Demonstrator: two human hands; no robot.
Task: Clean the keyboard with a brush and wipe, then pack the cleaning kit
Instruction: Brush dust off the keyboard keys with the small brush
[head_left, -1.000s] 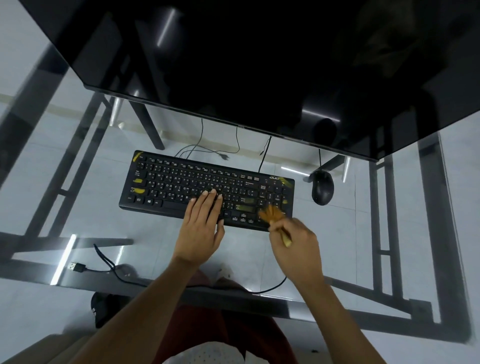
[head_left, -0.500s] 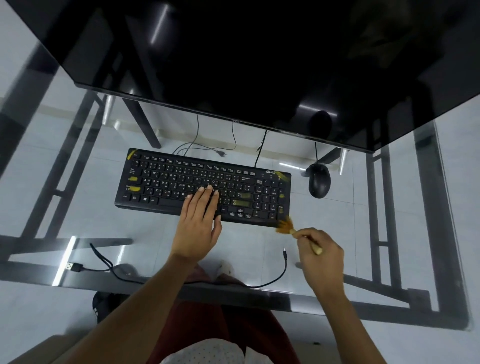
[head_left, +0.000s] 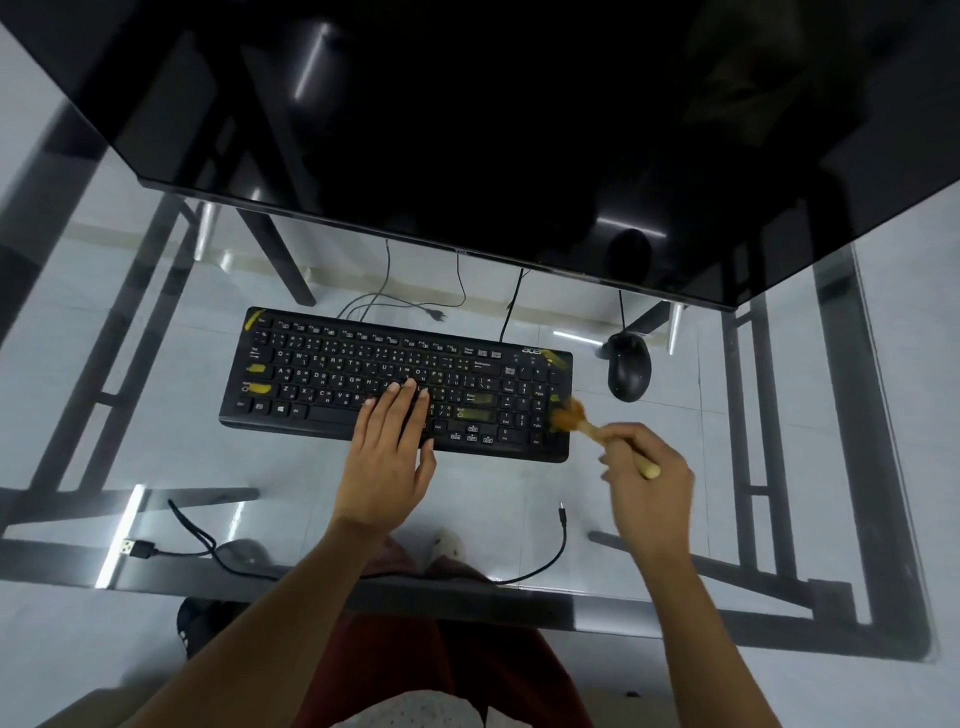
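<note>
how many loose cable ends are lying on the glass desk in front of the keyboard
2. A USB-A plug lies at the near left of the glass desk; a small connector lies between the two forearms, below the keyboard. Others may be hidden behind the monitor.

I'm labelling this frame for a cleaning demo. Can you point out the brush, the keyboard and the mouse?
brush (head_left: 569, 415): head view, on the blurred bristle tuft.
keyboard (head_left: 332, 374): head view, on the letter keys left of centre.
mouse (head_left: 628, 366): head view, on the middle of its back.

Glass desk (head_left: 649, 519) — keyboard (head_left: 363, 374), mouse (head_left: 629, 367), loose cable (head_left: 208, 545).
</note>
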